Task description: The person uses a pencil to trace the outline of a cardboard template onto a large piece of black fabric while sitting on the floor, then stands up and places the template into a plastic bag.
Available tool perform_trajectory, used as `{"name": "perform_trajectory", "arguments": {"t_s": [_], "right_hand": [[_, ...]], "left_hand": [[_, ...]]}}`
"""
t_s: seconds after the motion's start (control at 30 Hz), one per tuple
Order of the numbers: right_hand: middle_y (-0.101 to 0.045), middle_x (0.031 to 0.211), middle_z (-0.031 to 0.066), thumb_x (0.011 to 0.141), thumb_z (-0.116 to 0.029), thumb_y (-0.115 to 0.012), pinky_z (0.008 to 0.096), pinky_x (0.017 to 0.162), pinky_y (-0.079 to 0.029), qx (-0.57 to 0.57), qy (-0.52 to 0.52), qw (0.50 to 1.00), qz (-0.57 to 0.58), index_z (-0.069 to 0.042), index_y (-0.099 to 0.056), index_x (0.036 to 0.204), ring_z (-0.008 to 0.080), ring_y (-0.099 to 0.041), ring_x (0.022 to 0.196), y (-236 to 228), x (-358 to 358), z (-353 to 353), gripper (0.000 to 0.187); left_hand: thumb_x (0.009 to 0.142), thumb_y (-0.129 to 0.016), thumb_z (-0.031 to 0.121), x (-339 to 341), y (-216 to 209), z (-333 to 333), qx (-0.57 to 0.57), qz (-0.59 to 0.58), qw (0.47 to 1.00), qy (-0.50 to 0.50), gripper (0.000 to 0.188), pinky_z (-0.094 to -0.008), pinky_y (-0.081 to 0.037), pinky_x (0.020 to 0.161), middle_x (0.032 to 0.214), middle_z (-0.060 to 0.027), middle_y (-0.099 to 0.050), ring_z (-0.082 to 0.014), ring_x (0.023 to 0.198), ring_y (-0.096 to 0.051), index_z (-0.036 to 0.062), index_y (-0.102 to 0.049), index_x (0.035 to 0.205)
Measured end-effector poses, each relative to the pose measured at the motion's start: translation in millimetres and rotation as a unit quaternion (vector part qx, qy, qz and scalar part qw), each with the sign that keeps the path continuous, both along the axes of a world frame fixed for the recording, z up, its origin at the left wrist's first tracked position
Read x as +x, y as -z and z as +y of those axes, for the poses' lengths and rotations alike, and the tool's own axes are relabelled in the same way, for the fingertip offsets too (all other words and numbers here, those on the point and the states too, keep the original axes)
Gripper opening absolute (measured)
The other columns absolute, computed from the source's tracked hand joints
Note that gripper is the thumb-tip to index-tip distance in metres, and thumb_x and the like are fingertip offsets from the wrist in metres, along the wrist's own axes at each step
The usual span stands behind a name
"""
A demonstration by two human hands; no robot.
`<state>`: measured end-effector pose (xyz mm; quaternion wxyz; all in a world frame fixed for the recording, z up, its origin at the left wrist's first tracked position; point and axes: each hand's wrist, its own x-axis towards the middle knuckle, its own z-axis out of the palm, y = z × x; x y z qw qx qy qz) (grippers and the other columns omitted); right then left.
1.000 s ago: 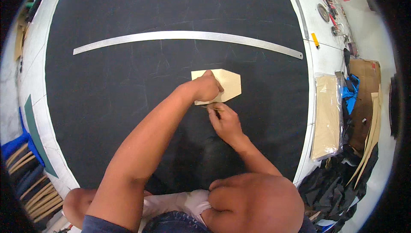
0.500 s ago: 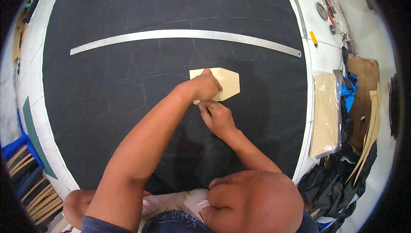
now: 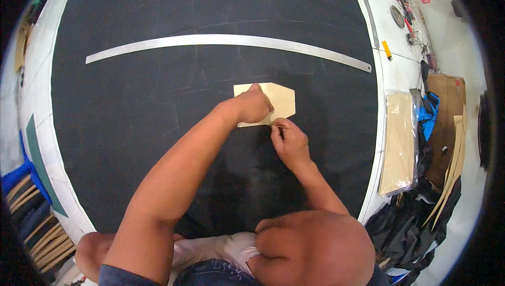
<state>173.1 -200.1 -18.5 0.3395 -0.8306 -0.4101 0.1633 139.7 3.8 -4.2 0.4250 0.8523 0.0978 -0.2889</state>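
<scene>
A cream cardboard template (image 3: 283, 101) with two cut corners lies flat on a wide black cloth (image 3: 131, 102) that bears faint pale lines. My left hand (image 3: 252, 106) presses down on the template's left half, fingers apart. Just below its lower edge, my right hand (image 3: 292, 141) is closed in a pinch. A thin, pencil-like stick (image 3: 279, 125) shows at those fingertips, its tip at the template's edge; most of it is hidden. Beyond both hands a long steel ruler (image 3: 226, 40) lies across the cloth.
On the white tiles at right are a yellow cutter-like tool (image 3: 386, 49), a plastic-wrapped tan pack (image 3: 398, 144), brown cardboard (image 3: 444, 128) and crumpled black material (image 3: 394, 228). A green strip (image 3: 44, 165) and a blue-framed rack (image 3: 21, 175) stand at left.
My right hand has slid to the right along the template's lower edge, still pinched. My left hand stays pressed on the template in the same place.
</scene>
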Motion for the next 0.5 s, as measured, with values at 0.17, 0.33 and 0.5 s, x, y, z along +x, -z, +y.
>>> {"name": "perform_trajectory", "arguments": {"t_s": [0.17, 0.33, 0.5], "right_hand": [[-0.071, 0.094, 0.0153, 0.093, -0.011, -0.065, 0.0407, 0.073, -0.056, 0.012, -0.003, 1.000, 0.014, -0.004, -0.065, 0.103, 0.0348, -0.070, 0.084, 1, 1, 1, 0.012], [-0.071, 0.095, 0.0154, 0.094, -0.011, -0.065, 0.0407, 0.073, -0.056, -0.018, -0.015, 1.000, 0.018, -0.004, -0.065, 0.103, 0.0348, -0.070, 0.084, -1, 3, -1, 0.011], [-0.071, 0.095, 0.0157, 0.094, -0.010, -0.065, 0.0403, 0.073, -0.056, -0.017, 0.028, 0.999, -0.003, -0.004, -0.064, 0.103, 0.0351, -0.070, 0.085, -1, 14, -15, 0.011]], "left_hand": [[0.090, -0.049, 0.010, 0, 2, -2, 0.000, 0.008, 1.000, -0.004, 0.043, -0.0415, -0.039, 0.115, 0.137, -0.0241, -0.050, -0.0393, 0.125, -0.053, 0.0165, -0.075, 0.123], [0.090, -0.048, 0.008, -3, 18, -1, -0.008, -0.009, 1.000, -0.010, 0.043, -0.0416, -0.039, 0.114, 0.136, -0.0243, -0.049, -0.0394, 0.126, -0.052, 0.0162, -0.076, 0.122], [0.089, -0.047, 0.006, -3, 5, -3, -0.019, 0.008, 0.999, -0.034, 0.045, -0.0408, -0.038, 0.115, 0.136, -0.0236, -0.050, -0.0393, 0.129, -0.049, 0.0161, -0.076, 0.121]]}}
